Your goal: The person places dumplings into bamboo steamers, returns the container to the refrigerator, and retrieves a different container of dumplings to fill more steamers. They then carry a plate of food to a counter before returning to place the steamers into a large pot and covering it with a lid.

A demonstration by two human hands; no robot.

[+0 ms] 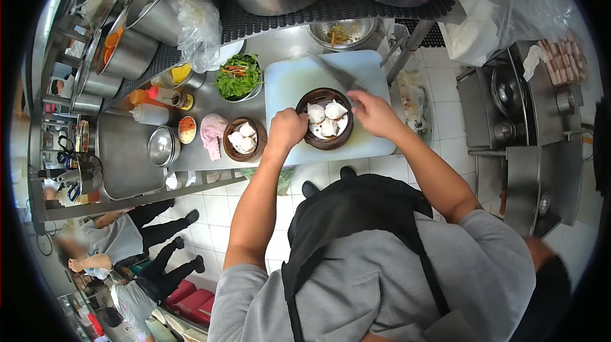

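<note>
A round brown steamer basket (326, 141) holding several white dumplings (328, 127) stands on a pale blue cutting board (296, 84). My left hand (286, 128) is closed on the basket's left rim. My right hand (375, 113) reaches in from the right, its fingertips pinched on a dumpling (336, 110) at the basket's far right edge. A knife (337, 74) lies on the board just beyond the basket.
A second steamer basket of dumplings (245, 139) sits left of the board beside a pink cloth (212, 132). A bowl of greens (238, 78), sauce bottles (149, 113) and metal pots (130, 52) crowd the steel counter. People crouch on the floor at lower left (121, 240).
</note>
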